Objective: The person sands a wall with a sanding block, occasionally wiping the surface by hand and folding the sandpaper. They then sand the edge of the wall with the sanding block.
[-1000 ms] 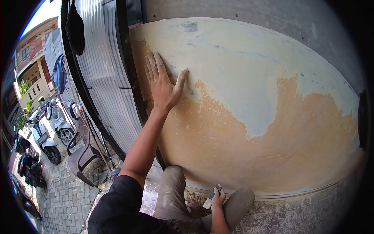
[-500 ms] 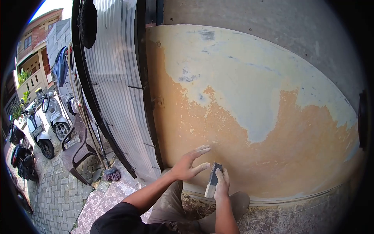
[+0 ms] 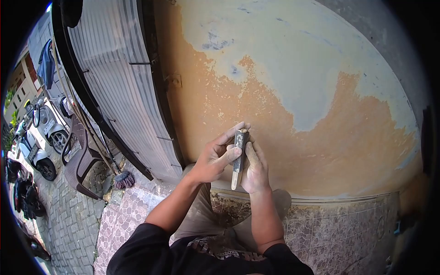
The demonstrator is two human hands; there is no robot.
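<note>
The block (image 3: 238, 164) is up in the air above the lap, in front of the wall (image 3: 215, 105), tilted slightly with its pale end (image 3: 235, 180) lowest. The left grip (image 3: 219, 158) is closed on it, thumb pressing the dark face and fingers going round behind; the right grip (image 3: 255, 167) clasps the opposite side, though how far its fingers reach underneath cannot be told. Both are coated with pale dust, and that is probably the likeliest cause of trouble: dry powder could let the block slide through if one side eases before the other has it firmly. It would then drop onto the trousers (image 3: 195, 220) or the floor (image 3: 339, 233), and a hard landing could chip a corner. What looks like a dark wrap (image 3: 241, 138) leaves the pale end bare; if it is loose, uneven thumb pressure could shift it, bunch it or tear it. Should the bare end meet the wall at an angle, it could gouge the pale patch (image 3: 293, 78) or its ragged lower border. A wide swing to the left could knock the arm against the rods (image 3: 140, 63) sticking out from the corrugated panel (image 3: 110, 64), jolting the hold.
</note>
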